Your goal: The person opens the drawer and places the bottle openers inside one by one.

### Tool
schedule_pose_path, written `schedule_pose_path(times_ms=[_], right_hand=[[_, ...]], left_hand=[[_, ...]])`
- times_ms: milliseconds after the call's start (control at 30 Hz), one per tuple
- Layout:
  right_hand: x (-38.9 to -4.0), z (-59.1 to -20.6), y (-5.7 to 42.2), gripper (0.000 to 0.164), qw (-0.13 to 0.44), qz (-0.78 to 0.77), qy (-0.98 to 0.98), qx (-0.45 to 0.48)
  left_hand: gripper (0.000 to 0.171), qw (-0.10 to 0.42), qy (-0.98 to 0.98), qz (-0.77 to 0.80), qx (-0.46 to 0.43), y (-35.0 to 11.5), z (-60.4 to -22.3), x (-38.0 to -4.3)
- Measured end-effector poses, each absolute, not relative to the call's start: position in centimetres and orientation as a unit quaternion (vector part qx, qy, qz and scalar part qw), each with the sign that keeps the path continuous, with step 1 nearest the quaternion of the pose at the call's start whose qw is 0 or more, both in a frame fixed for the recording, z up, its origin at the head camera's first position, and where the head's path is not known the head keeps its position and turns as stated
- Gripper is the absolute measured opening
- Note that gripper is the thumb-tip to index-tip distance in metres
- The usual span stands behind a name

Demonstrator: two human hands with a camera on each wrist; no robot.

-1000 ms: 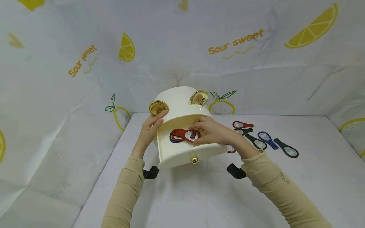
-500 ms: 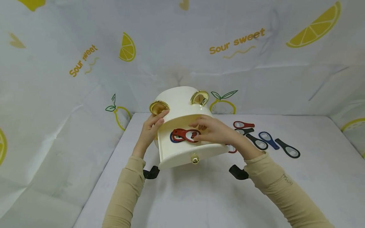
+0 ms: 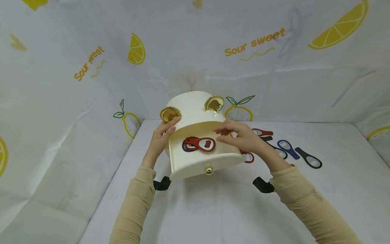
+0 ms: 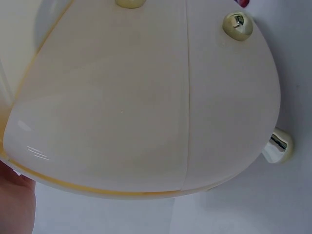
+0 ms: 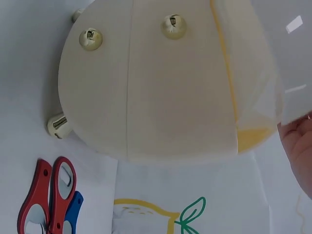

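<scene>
A red bottle opener [image 3: 198, 143] lies in the drawer [image 3: 189, 171] of the white box [image 3: 195, 107], likely light, stiff, best pinched by its handle [image 3: 191, 139]. Left hand [image 3: 159, 135], straight-fingered, steadies the box; right hand [image 3: 243, 136], loose, holds nothing.

Bottle openers [image 3: 196, 144] in drawer [image 3: 189, 169], at front of box [image 3: 193, 110]. My L hand [image 3: 159, 139] on box's L side, R hand [image 3: 242, 136] nr drawer's R end. Other openers [image 3: 293, 154] on table [image 3: 329, 200] to R; backdrop [image 3: 182, 44] behind.

Wrinkled beige sleeves [image 3: 132, 206], faint marking [image 3: 318, 195] on right one.
</scene>
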State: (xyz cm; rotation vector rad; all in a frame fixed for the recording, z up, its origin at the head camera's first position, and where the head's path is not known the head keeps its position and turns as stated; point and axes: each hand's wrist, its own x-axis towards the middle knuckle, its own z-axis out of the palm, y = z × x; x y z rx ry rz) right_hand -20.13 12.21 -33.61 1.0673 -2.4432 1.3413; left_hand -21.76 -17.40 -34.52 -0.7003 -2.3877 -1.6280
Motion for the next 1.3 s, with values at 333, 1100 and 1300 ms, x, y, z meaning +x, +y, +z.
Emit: schedule_pose_path(times_ms=[333, 1100, 1300], right_hand=[[-20.2, -35.5, 16.5, 0.033, 0.124, 0.46, -0.828, 0.296], [-19.5, -40.1, 26.7, 0.036, 0.122, 0.379, -0.909, 0.12], [-20.0, -41.6, 28.1, 0.04, 0.096, 0.376, -0.917, 0.091]], left_hand=[[0.036, 0.085, -0.8, -0.545, -0.236, -17.3, -34.3, -21.6], [0.035, 0.091, -0.799, -0.544, -0.238, -17.3, -34.4, -21.6], [0.036, 0.089, -0.799, -0.545, -0.239, -17.3, -34.4, -21.6]])
